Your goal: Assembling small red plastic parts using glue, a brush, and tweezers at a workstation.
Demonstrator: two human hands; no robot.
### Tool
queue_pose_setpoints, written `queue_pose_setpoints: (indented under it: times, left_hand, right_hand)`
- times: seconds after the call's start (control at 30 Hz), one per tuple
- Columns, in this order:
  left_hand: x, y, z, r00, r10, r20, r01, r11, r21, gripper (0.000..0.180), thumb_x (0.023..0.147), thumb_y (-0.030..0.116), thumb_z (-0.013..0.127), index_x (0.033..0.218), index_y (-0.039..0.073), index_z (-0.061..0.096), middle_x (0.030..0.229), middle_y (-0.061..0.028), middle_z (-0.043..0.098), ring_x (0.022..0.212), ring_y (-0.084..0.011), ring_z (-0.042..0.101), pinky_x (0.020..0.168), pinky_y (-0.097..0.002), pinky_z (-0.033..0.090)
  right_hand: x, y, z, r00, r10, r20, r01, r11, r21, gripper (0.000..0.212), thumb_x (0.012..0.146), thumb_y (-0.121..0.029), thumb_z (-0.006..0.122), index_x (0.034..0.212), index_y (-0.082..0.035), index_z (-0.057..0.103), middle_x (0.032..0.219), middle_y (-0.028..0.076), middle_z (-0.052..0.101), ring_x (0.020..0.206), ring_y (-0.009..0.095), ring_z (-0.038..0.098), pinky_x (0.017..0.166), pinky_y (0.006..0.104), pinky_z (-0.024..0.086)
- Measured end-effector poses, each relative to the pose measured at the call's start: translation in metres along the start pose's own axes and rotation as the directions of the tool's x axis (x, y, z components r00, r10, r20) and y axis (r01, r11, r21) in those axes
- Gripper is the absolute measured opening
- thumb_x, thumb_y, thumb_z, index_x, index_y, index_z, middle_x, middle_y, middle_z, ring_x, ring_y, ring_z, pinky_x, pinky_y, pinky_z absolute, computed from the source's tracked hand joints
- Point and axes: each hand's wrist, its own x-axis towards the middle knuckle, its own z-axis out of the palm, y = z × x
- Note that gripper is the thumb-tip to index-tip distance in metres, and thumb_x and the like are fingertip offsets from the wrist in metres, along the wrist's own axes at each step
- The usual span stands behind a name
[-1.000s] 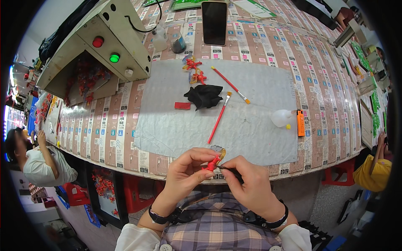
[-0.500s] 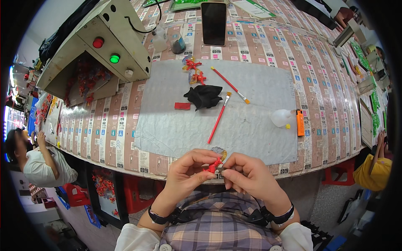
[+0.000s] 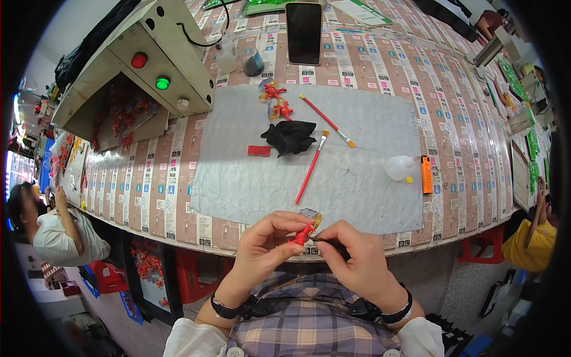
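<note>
Metal box, toward the bench's left edge. Left hand, at the near edge: fingers closed around a small red figure, just above that edge. Right hand: fingers pinched on a slim dark tool, its tip beside the figure. Orange lighter, toward the right edge.

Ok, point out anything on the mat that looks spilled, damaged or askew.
I see nothing plainly spilled or damaged. Just a little untidy: the black cloth lies crumpled on the mat, and the near brush and far brush slant different ways.
</note>
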Motion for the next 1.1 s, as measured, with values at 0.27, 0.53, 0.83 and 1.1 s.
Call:
queue_pose_setpoints:
  times: [0.27, 0.53, 0.83, 1.1]
  left_hand:
    - [0.000, -0.001, 0.001, 1.000, 0.003, -0.020, -0.003, 1.000, 0.017, 0.026, 0.079, -0.006, 0.060, 0.105, -0.002, 0.054, 0.115, -0.0151, 0.052, 0.103, -0.0167, 0.055, 0.087, -0.0270, 0.048]
    - [-0.001, -0.002, -0.001, 0.999, -0.034, -0.027, 0.035, 0.998, 0.054, 0.026, 0.079, -0.005, 0.061, 0.104, -0.002, 0.055, 0.114, -0.0141, 0.053, 0.102, -0.0162, 0.055, 0.086, -0.0261, 0.048]
    - [0.001, -0.002, 0.000, 0.999, -0.031, 0.009, 0.031, 0.999, 0.024, 0.026, 0.079, -0.004, 0.062, 0.104, -0.002, 0.055, 0.114, -0.0142, 0.053, 0.104, -0.0170, 0.055, 0.088, -0.0274, 0.047]
    - [0.001, -0.002, 0.000, 1.000, -0.024, -0.012, 0.024, 1.000, -0.005, 0.026, 0.080, -0.003, 0.061, 0.105, -0.002, 0.054, 0.114, -0.0143, 0.053, 0.103, -0.0168, 0.055, 0.088, -0.0278, 0.047]
  right_hand:
    - [0.000, -0.002, 0.005, 0.992, -0.109, -0.063, 0.098, 0.983, -0.157, 0.009, 0.081, -0.009, 0.061, 0.085, -0.005, 0.054, 0.061, 0.010, 0.056, 0.053, 0.025, 0.057, 0.048, 0.0335, 0.042]
    - [0.004, 0.008, -0.003, 0.979, 0.122, 0.163, -0.143, 0.981, 0.130, 0.010, 0.084, -0.011, 0.058, 0.086, -0.003, 0.052, 0.064, 0.009, 0.056, 0.053, 0.019, 0.056, 0.048, 0.0278, 0.041]
    - [0.010, 0.010, -0.013, 0.849, 0.332, 0.412, -0.518, 0.677, 0.523, 0.010, 0.087, -0.011, 0.057, 0.088, -0.001, 0.054, 0.066, 0.000, 0.057, 0.060, 0.006, 0.053, 0.053, 0.0213, 0.041]
    - [0.002, 0.004, -0.001, 0.995, 0.085, 0.055, -0.091, 0.989, 0.118, 0.009, 0.082, -0.009, 0.060, 0.088, -0.003, 0.055, 0.065, 0.009, 0.057, 0.052, 0.020, 0.056, 0.049, 0.0277, 0.042]
